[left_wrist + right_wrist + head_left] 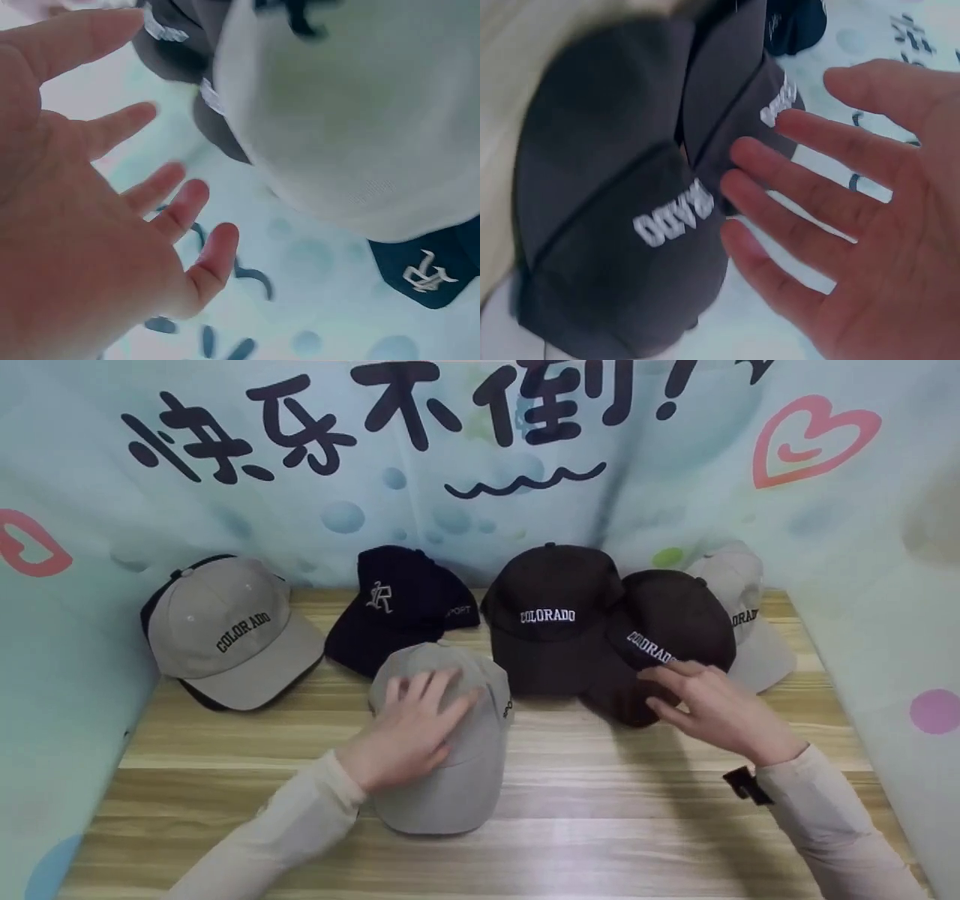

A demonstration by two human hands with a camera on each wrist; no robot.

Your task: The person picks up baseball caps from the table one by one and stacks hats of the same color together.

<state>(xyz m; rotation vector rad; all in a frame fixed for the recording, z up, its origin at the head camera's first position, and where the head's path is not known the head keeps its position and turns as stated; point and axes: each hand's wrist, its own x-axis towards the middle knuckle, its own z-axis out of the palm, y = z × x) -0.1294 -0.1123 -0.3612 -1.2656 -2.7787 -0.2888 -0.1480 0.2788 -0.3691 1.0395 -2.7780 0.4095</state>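
Two hands spread, fingers straight: left hand [409, 727] flat on grey cap [450, 750]; right hand [712, 705] touching brown cap [667, 622]; bare table [600, 810] along near edge.

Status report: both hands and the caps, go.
Left hand open, flat on the grey cap. Right hand open, fingertips at the dark brown COLORADO cap. Second brown cap overlaps it, crowding it.

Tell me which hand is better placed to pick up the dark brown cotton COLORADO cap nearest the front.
Right. The right hand hovers open at the front dark brown COLORADO cap, fingertips at its brim; the left hand rests on the beige cap.
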